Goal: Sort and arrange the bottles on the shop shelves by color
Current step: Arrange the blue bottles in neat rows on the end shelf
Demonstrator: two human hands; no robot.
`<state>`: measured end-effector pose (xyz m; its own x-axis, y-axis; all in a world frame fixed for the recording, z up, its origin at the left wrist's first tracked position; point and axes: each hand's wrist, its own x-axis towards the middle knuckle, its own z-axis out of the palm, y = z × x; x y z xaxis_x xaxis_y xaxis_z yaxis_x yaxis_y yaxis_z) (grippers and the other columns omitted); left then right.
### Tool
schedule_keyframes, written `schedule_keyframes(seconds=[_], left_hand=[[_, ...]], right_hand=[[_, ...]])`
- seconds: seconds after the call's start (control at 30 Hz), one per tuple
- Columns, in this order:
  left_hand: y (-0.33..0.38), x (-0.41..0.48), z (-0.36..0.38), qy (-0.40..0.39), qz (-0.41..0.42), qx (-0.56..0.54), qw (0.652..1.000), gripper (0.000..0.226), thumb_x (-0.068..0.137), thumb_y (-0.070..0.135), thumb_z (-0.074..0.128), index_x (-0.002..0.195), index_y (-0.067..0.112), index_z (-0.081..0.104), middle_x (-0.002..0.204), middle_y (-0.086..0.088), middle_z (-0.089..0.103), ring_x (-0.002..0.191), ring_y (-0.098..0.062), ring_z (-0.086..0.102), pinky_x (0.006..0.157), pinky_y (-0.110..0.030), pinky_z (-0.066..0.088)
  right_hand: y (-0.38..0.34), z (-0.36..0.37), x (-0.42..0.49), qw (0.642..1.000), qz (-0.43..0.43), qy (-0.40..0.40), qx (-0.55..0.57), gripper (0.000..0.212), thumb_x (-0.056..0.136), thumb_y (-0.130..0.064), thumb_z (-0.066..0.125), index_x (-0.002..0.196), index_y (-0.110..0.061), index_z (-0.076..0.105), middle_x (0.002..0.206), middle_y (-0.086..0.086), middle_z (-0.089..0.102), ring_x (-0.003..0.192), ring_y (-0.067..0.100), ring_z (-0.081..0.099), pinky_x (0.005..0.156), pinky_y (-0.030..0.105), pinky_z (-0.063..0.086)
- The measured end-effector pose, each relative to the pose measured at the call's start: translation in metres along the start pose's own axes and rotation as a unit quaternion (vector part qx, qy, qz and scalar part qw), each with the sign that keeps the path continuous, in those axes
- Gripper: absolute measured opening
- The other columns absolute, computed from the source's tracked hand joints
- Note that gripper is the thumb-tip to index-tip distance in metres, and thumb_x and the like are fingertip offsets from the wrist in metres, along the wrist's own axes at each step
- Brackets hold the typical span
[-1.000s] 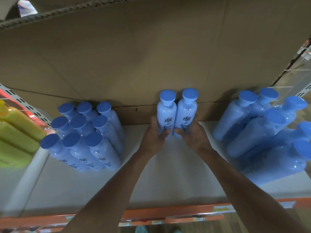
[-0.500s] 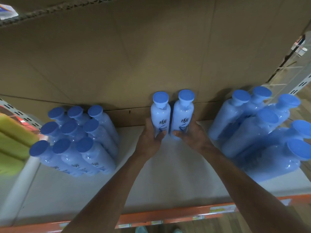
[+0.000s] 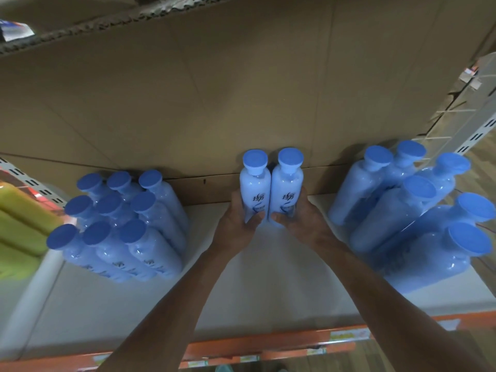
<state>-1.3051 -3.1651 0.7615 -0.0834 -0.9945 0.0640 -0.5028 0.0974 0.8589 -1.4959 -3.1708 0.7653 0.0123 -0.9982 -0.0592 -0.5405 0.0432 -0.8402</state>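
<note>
I see the left hand (image 3: 236,224) gripping the left pale-blue plastic bottle (image 3: 255,183) and the right hand (image 3: 303,221) gripping the right pale-blue plastic bottle (image 3: 287,183). Both bottles are upright, darker-blue-capped and touching, at the middle of the white shelf's (image 3: 268,285) back edge.

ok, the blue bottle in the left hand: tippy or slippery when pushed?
Probably tippy: the blue bottle is tall, narrow and wide-capped. Its glossy plastic looks slick, though the left hand grips it low. Seems full, so likely heavyish.

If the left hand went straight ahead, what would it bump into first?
The left hand holds the left blue bottle, so that goes along. Next in line is probably the cardboard back wall behind it; the gap is unclear.
</note>
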Motion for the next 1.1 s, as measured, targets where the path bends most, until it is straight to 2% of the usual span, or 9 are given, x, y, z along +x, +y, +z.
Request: schedule_keyframes(seconds=[0.3, 0.47, 0.57, 0.63, 0.73, 0.8, 0.93, 1.03, 1.1], left_hand=[[-0.001, 0.001, -0.006, -0.031, 0.003, 0.014, 0.999, 0.059, 0.089, 0.050, 0.065, 0.132, 0.025, 0.033, 0.124, 0.011, 0.060, 0.108, -0.010, 0.059, 0.084, -0.034, 0.050], [0.003, 0.000, -0.007, -0.048, 0.004, 0.013, 0.999, 0.062, 0.092, 0.044, 0.064, 0.137, 0.021, 0.029, 0.129, 0.008, 0.058, 0.113, -0.013, 0.058, 0.085, -0.033, 0.049], [0.001, -0.001, -0.007, -0.046, -0.009, 0.010, 0.999, 0.067, 0.086, 0.056, 0.061, 0.137, 0.025, 0.030, 0.132, 0.008, 0.057, 0.117, -0.012, 0.057, 0.091, -0.037, 0.050], [-0.002, -0.008, -0.004, -0.036, -0.019, 0.002, 0.999, 0.065, 0.086, 0.051, 0.065, 0.137, 0.027, 0.033, 0.134, 0.008, 0.056, 0.120, -0.008, 0.055, 0.097, -0.039, 0.049], [-0.009, -0.033, 0.009, -0.004, -0.041, 0.025, 0.999, 0.074, 0.088, 0.045, 0.067, 0.148, 0.030, 0.025, 0.145, 0.003, 0.042, 0.130, -0.012, 0.047, 0.103, -0.039, 0.045], [-0.013, -0.058, 0.017, 0.016, -0.050, 0.072, 0.996, 0.077, 0.093, 0.038, 0.064, 0.153, 0.022, 0.019, 0.150, -0.002, 0.033, 0.134, -0.018, 0.043, 0.104, -0.037, 0.043], [-0.007, -0.096, 0.030, -0.004, 0.008, 0.127, 0.992, 0.061, 0.094, 0.033, 0.060, 0.148, 0.020, 0.033, 0.146, 0.001, 0.037, 0.134, -0.017, 0.040, 0.108, -0.035, 0.041], [0.018, -0.102, 0.048, -0.052, 0.104, 0.158, 0.981, 0.056, 0.095, 0.040, 0.053, 0.145, 0.018, 0.042, 0.147, -0.002, 0.041, 0.136, -0.017, 0.038, 0.111, -0.036, 0.038], [0.042, -0.102, 0.064, -0.073, 0.170, 0.159, 0.970, 0.055, 0.094, 0.042, 0.053, 0.142, 0.016, 0.045, 0.143, -0.004, 0.047, 0.132, -0.019, 0.043, 0.109, -0.034, 0.039]], right_hand=[[0.002, -0.001, -0.001, 1.000, -0.001, -0.011, 0.003, 0.077, 0.080, -0.037, 0.076, 0.141, -0.034, 0.030, 0.122, -0.018, 0.057, 0.110, 0.008, 0.056, 0.086, 0.027, 0.043], [-0.002, -0.003, -0.004, 1.000, 0.012, -0.019, 0.015, 0.070, 0.083, -0.032, 0.074, 0.138, -0.033, 0.031, 0.122, -0.014, 0.059, 0.107, 0.007, 0.057, 0.076, 0.017, 0.043], [0.000, -0.003, -0.009, 0.999, 0.026, -0.032, 0.002, 0.066, 0.085, -0.033, 0.071, 0.137, -0.030, 0.032, 0.124, -0.011, 0.059, 0.109, 0.012, 0.059, 0.086, 0.029, 0.049], [0.006, -0.001, -0.017, 0.999, 0.036, -0.015, -0.034, 0.063, 0.084, -0.037, 0.067, 0.136, -0.026, 0.034, 0.126, -0.006, 0.061, 0.112, 0.019, 0.062, 0.093, 0.038, 0.050], [0.020, -0.001, -0.039, 0.996, 0.044, -0.002, -0.077, 0.070, 0.085, -0.037, 0.067, 0.144, -0.022, 0.033, 0.138, 0.000, 0.054, 0.123, 0.021, 0.056, 0.103, 0.036, 0.044], [0.026, -0.008, -0.060, 0.992, 0.045, -0.013, -0.121, 0.070, 0.091, -0.035, 0.064, 0.150, -0.020, 0.030, 0.149, 0.001, 0.043, 0.133, 0.019, 0.046, 0.110, 0.034, 0.037], [0.034, -0.027, -0.107, 0.984, 0.015, -0.044, -0.172, 0.054, 0.097, -0.034, 0.055, 0.147, -0.018, 0.039, 0.148, 0.001, 0.043, 0.135, 0.020, 0.042, 0.111, 0.034, 0.035], [0.041, -0.043, -0.140, 0.980, -0.022, 0.018, -0.197, 0.047, 0.093, -0.040, 0.050, 0.134, -0.017, 0.056, 0.134, 0.000, 0.056, 0.123, 0.019, 0.055, 0.103, 0.034, 0.045], [0.049, -0.060, -0.162, 0.979, -0.032, 0.031, -0.197, 0.039, 0.092, -0.035, 0.055, 0.128, -0.022, 0.059, 0.127, -0.007, 0.059, 0.113, 0.010, 0.058, 0.098, 0.024, 0.045]])
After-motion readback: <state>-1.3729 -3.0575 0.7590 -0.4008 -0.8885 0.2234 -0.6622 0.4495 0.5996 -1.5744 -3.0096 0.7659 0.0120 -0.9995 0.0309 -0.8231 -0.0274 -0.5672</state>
